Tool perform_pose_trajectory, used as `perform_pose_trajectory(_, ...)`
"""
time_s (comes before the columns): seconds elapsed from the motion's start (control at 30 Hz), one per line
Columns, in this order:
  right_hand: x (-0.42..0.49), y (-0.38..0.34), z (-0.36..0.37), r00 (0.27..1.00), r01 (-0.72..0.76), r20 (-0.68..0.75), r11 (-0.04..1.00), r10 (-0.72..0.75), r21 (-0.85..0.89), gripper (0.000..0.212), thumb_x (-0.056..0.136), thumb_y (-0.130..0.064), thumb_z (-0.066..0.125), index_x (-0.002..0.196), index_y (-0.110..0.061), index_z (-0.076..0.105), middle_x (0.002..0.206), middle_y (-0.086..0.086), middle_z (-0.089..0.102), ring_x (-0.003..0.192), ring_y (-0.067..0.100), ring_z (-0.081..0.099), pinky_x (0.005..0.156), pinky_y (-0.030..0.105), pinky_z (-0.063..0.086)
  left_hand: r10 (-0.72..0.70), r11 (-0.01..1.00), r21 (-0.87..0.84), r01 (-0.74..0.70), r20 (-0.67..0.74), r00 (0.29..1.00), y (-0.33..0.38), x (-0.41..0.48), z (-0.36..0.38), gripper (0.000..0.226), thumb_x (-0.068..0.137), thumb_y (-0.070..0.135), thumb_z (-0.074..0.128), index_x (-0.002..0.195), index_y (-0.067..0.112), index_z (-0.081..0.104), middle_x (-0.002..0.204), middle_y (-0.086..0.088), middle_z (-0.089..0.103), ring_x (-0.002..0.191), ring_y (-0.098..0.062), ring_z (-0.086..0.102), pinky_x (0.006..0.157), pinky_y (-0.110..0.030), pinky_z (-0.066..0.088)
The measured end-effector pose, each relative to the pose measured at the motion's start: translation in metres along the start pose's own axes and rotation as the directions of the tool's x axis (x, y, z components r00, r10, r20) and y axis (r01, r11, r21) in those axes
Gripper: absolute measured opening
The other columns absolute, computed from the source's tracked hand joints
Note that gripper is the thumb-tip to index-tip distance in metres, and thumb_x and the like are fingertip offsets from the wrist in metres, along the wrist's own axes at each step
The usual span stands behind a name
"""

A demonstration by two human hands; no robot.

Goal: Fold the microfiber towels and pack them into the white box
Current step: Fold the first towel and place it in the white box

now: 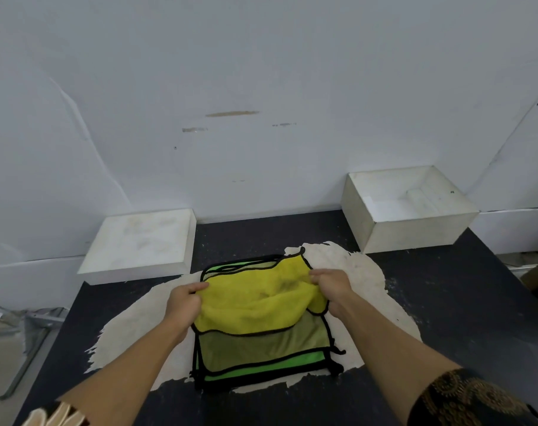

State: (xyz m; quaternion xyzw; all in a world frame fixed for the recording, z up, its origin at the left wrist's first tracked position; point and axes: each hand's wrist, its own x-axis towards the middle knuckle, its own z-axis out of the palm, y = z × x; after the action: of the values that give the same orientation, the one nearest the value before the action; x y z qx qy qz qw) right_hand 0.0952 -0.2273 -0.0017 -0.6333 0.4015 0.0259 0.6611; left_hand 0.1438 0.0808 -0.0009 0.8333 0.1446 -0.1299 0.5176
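Here, the open white box [415,233] stands at the far right of the dark counter [446,302], against the wall. Its white inside shows only a faint pale ridge on the floor, and what that is cannot be told. One flat white lid-like slab [138,241] lies at the far left, well apart from the box. Between them, nearer the person, a stack of black-edged towels rests on a pale worn patch [132,327] of the counter. Three towels can be told by colour: a yellow towel [255,302] on top, an olive towel [261,345] under it and a bright green towel [261,368] at the bottom; whether more lie within is unclear. The stack lies flat, its near edge running left to right. The yellow towel is bunched and raised over the far half of the stack, stretched with its long axis left to right. The left hand [183,302] pinches its left edge with curled fingers, and the right hand [332,284] grips its far right part, fingers closed round the cloth. Both forearms reach in from the near edge, the right one showing a dark patterned sleeve [464,398].
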Motion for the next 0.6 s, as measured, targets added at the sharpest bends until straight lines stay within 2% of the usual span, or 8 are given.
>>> perform_pose_trajectory(0.1,-0.005,-0.019,-0.007,0.994,0.103,-0.035,0.993,-0.101,0.061,0.023,0.089,0.004,0.062,0.084,-0.015,0.075,0.107,0.014,0.069,0.101,0.028,0.063,0.089,0.036,0.055,0.089,0.995,-0.048,-0.089,-0.010,0.996,0.034,0.001,0.001,0.054,0.082,-0.013,0.040,0.116,0.017,0.070,0.123,-0.007,0.061,0.109,-0.024,0.057,0.093,-0.036,0.051)
perform_pose_trajectory(0.27,-0.012,-0.052,-0.035,0.979,0.179,-0.115,0.979,-0.168,0.095,0.045,0.088,0.012,0.043,0.086,-0.020,0.074,0.103,0.011,0.065,0.092,0.026,0.063,0.077,0.036,0.057,0.219,0.969,-0.132,-0.211,0.053,0.974,0.095,-0.002,0.018,0.051,0.085,-0.010,0.044,0.121,0.017,0.067,0.121,-0.002,0.058,0.110,-0.020,0.055,0.095,-0.032,0.047)
perform_pose_trajectory(0.4,-0.016,-0.060,-0.063,0.975,0.192,-0.138,0.976,-0.177,0.105,0.049,0.087,0.013,0.036,0.091,-0.019,0.072,0.110,0.015,0.062,0.101,0.032,0.060,0.089,0.044,0.056,0.264,0.959,-0.133,-0.249,0.105,0.959,0.121,-0.007,0.038,0.050,0.088,-0.008,0.047,0.131,0.014,0.059,0.129,-0.004,0.056,0.114,-0.019,0.053,0.095,-0.030,0.044)
perform_pose_trajectory(0.5,-0.018,-0.056,-0.096,0.966,0.208,-0.180,0.973,-0.188,0.098,0.048,0.088,0.014,0.034,0.097,-0.016,0.070,0.114,0.015,0.061,0.104,0.032,0.059,0.092,0.043,0.054,0.283,0.955,-0.133,-0.265,0.139,0.949,0.131,-0.018,0.062,0.049,0.088,-0.008,0.048,0.132,0.012,0.058,0.133,-0.005,0.055,0.114,-0.019,0.052,0.095,-0.030,0.043)
perform_pose_trajectory(0.6,-0.015,-0.049,-0.131,0.962,0.186,-0.226,0.975,-0.155,0.122,0.048,0.088,0.013,0.034,0.096,-0.016,0.071,0.114,0.014,0.059,0.109,0.033,0.057,0.098,0.048,0.051,0.271,0.961,-0.115,-0.253,0.190,0.944,0.134,-0.033,0.087,0.051,0.089,-0.010,0.048,0.136,0.008,0.054,0.137,-0.009,0.052,0.119,-0.022,0.051,0.099,-0.033,0.044)
